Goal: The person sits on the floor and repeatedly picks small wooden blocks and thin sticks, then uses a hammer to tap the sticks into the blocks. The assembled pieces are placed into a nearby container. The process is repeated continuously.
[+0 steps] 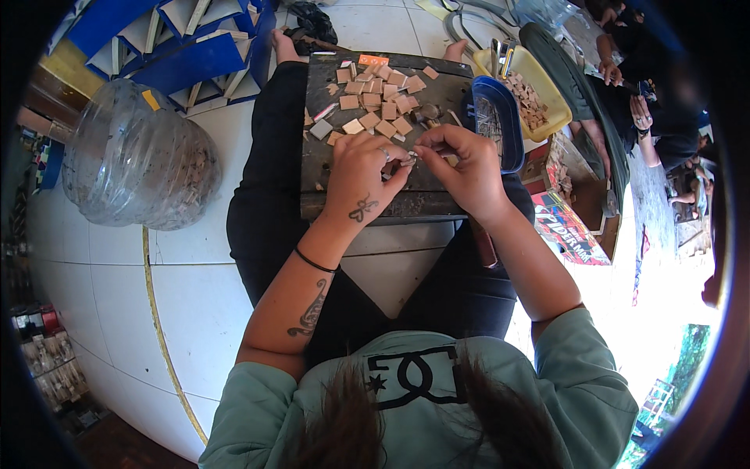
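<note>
My left hand [361, 170] and my right hand [462, 162] meet over the near part of a dark low worktable [316, 176]. Both are closed, with thumbs and fingers pinched around something very small between them. It is too small and too covered by fingers to name. Just beyond my knuckles lies a loose pile of small square wooden tiles [373, 87], some overlapping. A metal tool head [426, 115] rests beside the pile, near my right fingers. A blue tray [512, 148] with thin metal pieces in it stands at the table's right edge.
A yellow tub [556, 105] of wooden bits stands right of the blue tray, and an open carton [574, 230] is nearer. On the left sit a large clear plastic container [117, 168] and blue racks [168, 59]. Other people [644, 117] sit at the far right.
</note>
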